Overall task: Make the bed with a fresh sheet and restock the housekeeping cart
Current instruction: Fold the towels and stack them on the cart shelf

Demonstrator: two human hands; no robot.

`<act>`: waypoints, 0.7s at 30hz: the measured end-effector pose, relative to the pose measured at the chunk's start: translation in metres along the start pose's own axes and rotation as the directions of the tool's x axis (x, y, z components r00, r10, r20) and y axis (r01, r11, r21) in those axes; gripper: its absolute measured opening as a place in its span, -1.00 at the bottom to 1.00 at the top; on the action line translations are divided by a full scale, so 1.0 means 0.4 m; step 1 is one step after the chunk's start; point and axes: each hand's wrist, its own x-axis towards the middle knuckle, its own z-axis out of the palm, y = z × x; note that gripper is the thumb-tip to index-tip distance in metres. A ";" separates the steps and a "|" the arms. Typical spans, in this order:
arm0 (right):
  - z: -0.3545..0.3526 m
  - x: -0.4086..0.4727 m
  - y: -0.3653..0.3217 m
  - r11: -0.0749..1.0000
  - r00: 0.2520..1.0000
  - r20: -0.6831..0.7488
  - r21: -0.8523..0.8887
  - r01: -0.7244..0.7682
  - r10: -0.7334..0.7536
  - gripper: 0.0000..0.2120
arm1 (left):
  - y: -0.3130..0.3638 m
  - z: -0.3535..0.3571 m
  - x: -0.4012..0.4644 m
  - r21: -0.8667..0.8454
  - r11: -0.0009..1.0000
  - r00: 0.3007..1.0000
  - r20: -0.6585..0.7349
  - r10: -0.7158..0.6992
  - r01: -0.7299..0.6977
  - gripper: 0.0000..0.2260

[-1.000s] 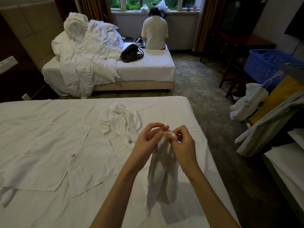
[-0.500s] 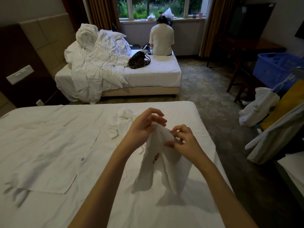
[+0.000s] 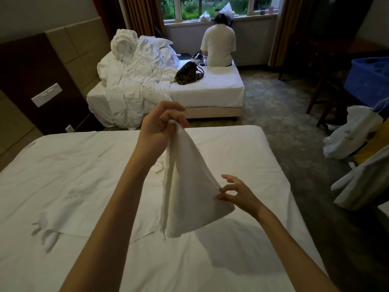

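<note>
The fingers of the left hand (image 3: 163, 125) pinch the top corner of a small white towel (image 3: 189, 186), which hangs above the near bed (image 3: 73, 175). The right hand (image 3: 235, 194) pinches its right edge lower down. To fold well, I would find two neighbouring corners and pull the edge straight. Both forearms reach forward, the left one raised higher.

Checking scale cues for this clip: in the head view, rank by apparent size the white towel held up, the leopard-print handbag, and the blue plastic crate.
1. White towel, though nearness inflates it.
2. Blue plastic crate, partly cropped, so unsure.
3. Leopard-print handbag.
</note>
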 end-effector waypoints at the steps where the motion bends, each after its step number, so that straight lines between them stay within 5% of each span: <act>1: 0.009 -0.001 0.012 1.000 1.000 0.010 0.022 -0.018 0.017 -0.92 | -0.002 -0.008 -0.001 -0.007 1.000 1.000 -0.007 -0.009 0.009 -0.55; 7: 0.011 -0.027 0.047 0.982 0.978 0.089 -0.012 -0.189 0.189 -0.90 | -0.025 -0.064 -0.001 -0.073 0.996 0.997 -0.052 -0.053 0.049 -0.52; 10: -0.038 -0.035 0.083 0.979 0.979 -0.035 -0.036 -0.202 0.201 -0.81 | -0.080 -0.098 -0.005 -0.040 0.997 0.997 -0.029 -0.073 0.072 -0.54; 16: -0.213 -0.054 0.108 0.979 0.950 -0.296 -0.142 -0.147 0.099 -0.72 | -0.268 -0.096 -0.049 0.430 0.850 0.935 0.037 -0.352 0.304 -0.49; 21: -0.287 -0.045 0.092 0.990 0.908 -0.418 -0.114 -0.078 0.024 -0.89 | -0.325 -0.043 -0.046 0.547 0.757 0.902 0.006 -0.431 0.358 -0.56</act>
